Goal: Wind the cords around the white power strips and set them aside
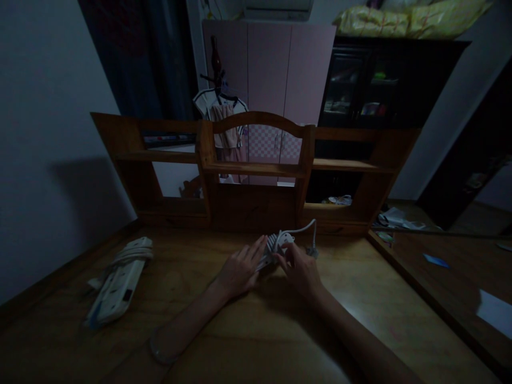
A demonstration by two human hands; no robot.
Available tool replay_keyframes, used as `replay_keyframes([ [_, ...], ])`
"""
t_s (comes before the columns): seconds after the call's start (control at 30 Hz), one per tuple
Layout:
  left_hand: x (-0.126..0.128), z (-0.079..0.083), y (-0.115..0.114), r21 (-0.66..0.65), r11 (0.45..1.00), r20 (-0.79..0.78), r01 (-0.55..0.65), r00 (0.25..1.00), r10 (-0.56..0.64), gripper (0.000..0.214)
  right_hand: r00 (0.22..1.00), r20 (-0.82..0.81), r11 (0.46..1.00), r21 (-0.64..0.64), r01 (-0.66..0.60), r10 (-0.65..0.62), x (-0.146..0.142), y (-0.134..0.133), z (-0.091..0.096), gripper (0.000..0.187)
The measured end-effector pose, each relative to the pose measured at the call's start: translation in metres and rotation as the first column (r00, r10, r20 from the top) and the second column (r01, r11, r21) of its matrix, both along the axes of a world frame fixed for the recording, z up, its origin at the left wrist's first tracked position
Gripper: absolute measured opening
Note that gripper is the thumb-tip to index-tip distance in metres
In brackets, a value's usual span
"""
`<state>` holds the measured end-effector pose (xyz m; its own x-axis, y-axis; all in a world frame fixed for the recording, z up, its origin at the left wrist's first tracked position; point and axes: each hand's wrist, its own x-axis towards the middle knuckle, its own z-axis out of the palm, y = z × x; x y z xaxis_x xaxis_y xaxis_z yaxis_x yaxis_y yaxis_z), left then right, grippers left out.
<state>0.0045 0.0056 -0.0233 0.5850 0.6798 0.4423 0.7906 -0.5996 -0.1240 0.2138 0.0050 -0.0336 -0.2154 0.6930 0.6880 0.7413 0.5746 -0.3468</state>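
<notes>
A white power strip (287, 238) lies on the wooden desk in front of me, partly hidden by my hands, with its white cord wound around it. My left hand (240, 269) is laid across the near left part of the strip, fingers together along it and the thumb underneath, gripping it. On the right side, my right hand (301, 269) has its thumb and index finger pinched on the cord coils (274, 242). A loose loop of cord (306, 229) runs out to the right, ending in a plug (312, 252) on the desk just beyond my right hand.
At the left of the desk lies another white power strip (116, 290) with its cord wrapped around one end. A wooden shelf unit (256, 169) stands along the desk's back edge. Beyond the raised right edge (424, 298) are a blue card (436, 260) and white paper (496, 312).
</notes>
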Motion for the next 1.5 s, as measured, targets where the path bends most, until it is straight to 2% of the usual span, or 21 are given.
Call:
replay_keyframes([
  [0.1, 0.002, -0.003, -0.001, -0.011, 1.0, -0.029, 0.025, 0.999, -0.026, 0.09, 0.998, 0.013, 0.997, -0.041, 0.067, -0.067, -0.005, 0.0, -0.002, 0.023],
  [0.23, 0.003, -0.004, -0.001, -0.022, 0.999, 0.009, 0.034, 0.999, -0.033, 0.087, 0.989, 0.01, 0.985, -0.081, 0.149, -0.149, -0.008, 0.0, -0.004, 0.015],
  [0.4, -0.003, -0.01, 0.008, -0.08, 0.996, 0.247, -0.038, 0.967, 0.057, 0.081, 0.989, -0.09, 0.985, -0.139, 0.104, -0.117, 0.0, 0.004, -0.004, 0.011],
  [0.5, -0.007, -0.012, 0.013, -0.1, 0.991, 0.352, -0.083, 0.929, 0.113, 0.081, 0.956, -0.282, 0.981, -0.193, 0.033, -0.087, 0.008, 0.009, -0.004, 0.012],
  [0.53, -0.009, -0.011, 0.013, -0.103, 0.991, 0.371, -0.087, 0.921, 0.119, 0.081, 0.924, -0.377, 0.974, -0.226, -0.019, -0.07, 0.01, 0.011, -0.004, 0.013],
  [0.6, -0.01, -0.01, 0.014, -0.103, 0.992, 0.391, -0.076, 0.913, 0.111, 0.082, 0.81, -0.585, 0.943, -0.294, -0.155, -0.049, 0.014, 0.016, -0.005, 0.019],
  [0.73, -0.011, -0.004, 0.011, -0.074, 0.997, 0.378, 0.006, 0.925, 0.023, 0.083, 0.486, -0.863, 0.86, -0.347, -0.374, -0.136, 0.024, 0.028, -0.01, 0.028],
  [0.87, -0.009, 0.0, 0.006, -0.039, 0.995, 0.309, 0.095, 0.948, -0.078, 0.081, 0.195, -0.969, 0.827, -0.23, -0.512, -0.149, 0.034, 0.037, -0.016, 0.023],
  [0.93, -0.007, 0.001, 0.004, -0.043, 0.99, 0.262, 0.134, 0.958, -0.118, 0.08, 0.105, -0.985, 0.824, -0.17, -0.54, -0.134, 0.038, 0.041, -0.017, 0.019],
  [1.07, -0.006, 0.003, 0.003, -0.081, 0.985, 0.22, 0.152, 0.967, -0.131, 0.078, 0.048, -0.99, 0.827, -0.136, -0.546, -0.131, 0.045, 0.047, -0.015, 0.015],
  [1.13, -0.007, 0.002, 0.004, -0.099, 0.989, 0.232, 0.106, 0.969, -0.081, 0.078, 0.034, -0.991, 0.824, -0.129, -0.552, -0.132, 0.047, 0.047, -0.011, 0.016],
  [1.23, -0.009, -0.002, 0.008, -0.132, 0.991, 0.294, -0.019, 0.954, 0.057, 0.077, -0.013, -0.988, 0.82, -0.119, -0.559, -0.152, 0.049, 0.046, -0.007, 0.015],
  [1.37, -0.015, -0.009, 0.017, -0.198, 0.967, 0.482, -0.157, 0.844, 0.236, 0.078, -0.069, -0.982, 0.807, -0.103, -0.582, -0.175, 0.048, 0.044, -0.003, 0.015],
  [1.43, -0.018, -0.011, 0.022, -0.223, 0.964, 0.586, -0.142, 0.771, 0.249, 0.079, -0.049, -0.987, 0.782, -0.092, -0.617, -0.155, 0.046, 0.044, -0.002, 0.017],
  [1.5, -0.021, -0.012, 0.026, -0.241, 0.965, 0.666, -0.108, 0.705, 0.245, 0.077, 0.012, -0.992, 0.744, -0.105, -0.66, -0.129, 0.044, 0.043, -0.003, 0.018],
])
